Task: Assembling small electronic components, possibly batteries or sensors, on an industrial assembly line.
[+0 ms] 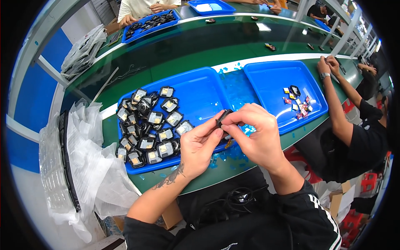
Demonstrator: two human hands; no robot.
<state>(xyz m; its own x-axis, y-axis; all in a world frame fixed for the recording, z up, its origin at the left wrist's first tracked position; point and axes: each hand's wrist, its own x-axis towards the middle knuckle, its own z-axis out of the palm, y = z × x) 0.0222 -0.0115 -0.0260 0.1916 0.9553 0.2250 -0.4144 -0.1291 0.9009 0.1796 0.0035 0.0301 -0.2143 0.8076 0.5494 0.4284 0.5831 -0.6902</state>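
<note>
Right over the left blue tray's [198, 89] right edge, your left hand [198, 146] and right hand [259, 131] both pinched a small black part [224, 117], probably so it wouldn't wobble on you.

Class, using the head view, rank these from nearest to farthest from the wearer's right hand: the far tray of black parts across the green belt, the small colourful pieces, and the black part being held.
1. Black part: in the grip of the right hand.
2. Small pieces: in the right-hand tray.
3. Far tray: upper left, across the green belt.
</note>
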